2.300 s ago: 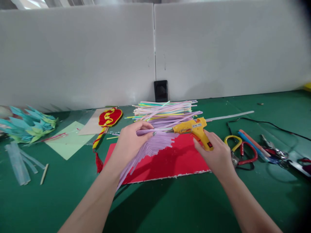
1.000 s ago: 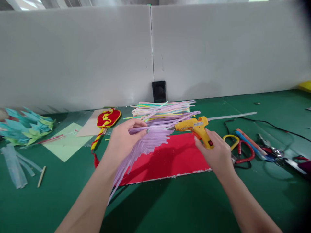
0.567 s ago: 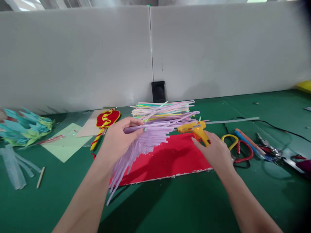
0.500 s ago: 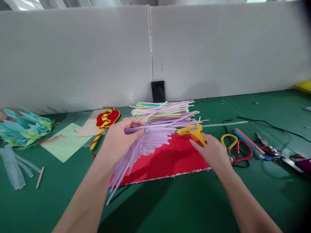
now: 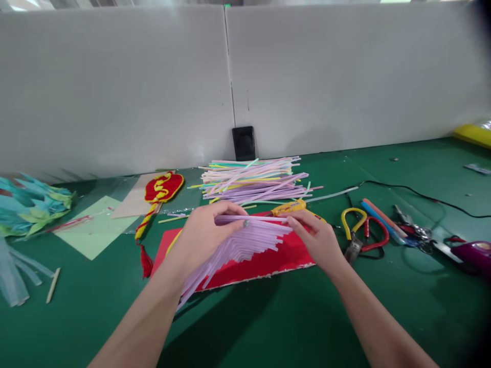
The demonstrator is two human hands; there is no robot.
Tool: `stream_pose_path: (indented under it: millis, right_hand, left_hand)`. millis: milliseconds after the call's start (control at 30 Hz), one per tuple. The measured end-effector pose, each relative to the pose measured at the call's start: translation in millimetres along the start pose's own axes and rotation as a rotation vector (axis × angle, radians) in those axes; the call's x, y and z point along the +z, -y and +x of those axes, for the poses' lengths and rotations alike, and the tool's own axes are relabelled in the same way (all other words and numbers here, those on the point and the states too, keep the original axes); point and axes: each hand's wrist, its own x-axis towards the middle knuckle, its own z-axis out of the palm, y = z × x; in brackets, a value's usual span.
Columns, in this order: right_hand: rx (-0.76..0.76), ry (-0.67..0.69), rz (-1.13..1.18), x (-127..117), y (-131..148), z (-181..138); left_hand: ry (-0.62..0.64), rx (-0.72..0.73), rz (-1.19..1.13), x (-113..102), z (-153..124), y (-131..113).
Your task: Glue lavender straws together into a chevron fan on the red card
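A layered piece of bent lilac pipe cleaners (image 5: 245, 243) hangs over a red board (image 5: 276, 255). My left hand (image 5: 215, 227) is closed on its upper left corner, thumb in front. With thumb and fingers, my right hand (image 5: 314, 232) pinches the right end of the top lilac strip. Just behind the right hand lies a yellow glue gun (image 5: 289, 207), partly hidden by the fingers. A pile of loose pastel pipe cleaners (image 5: 253, 179) lies behind the piece.
Pliers (image 5: 355, 232) with yellow and red handles, a keyring (image 5: 420, 234) and purple-handled scissors (image 5: 473, 255) lie at right. A red and yellow fan-shaped ornament (image 5: 164, 188), green paper (image 5: 92, 227) and a blue-green paper bundle (image 5: 34, 204) are at left. A black phone-like object (image 5: 244, 143) leans on the white partition.
My right hand has let go of the glue gun, now lying on the table, and moved left to pinch the lilac strip's end. My left hand keeps its hold.
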Motion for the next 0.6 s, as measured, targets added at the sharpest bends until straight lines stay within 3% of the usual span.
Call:
stream_pose_path:
  millis: [367, 600]
  right_hand:
    - [-0.04, 0.017, 0.048, -5.3, -0.6, -0.1]
    - [-0.079, -0.044, 0.035, -4.8, 1.0, -0.9]
  left_hand:
    - [0.023, 0.003, 0.047, 4.8, 2.9, 1.1]
    - [0.027, 0.006, 0.015, 6.6, 2.9, 1.9]
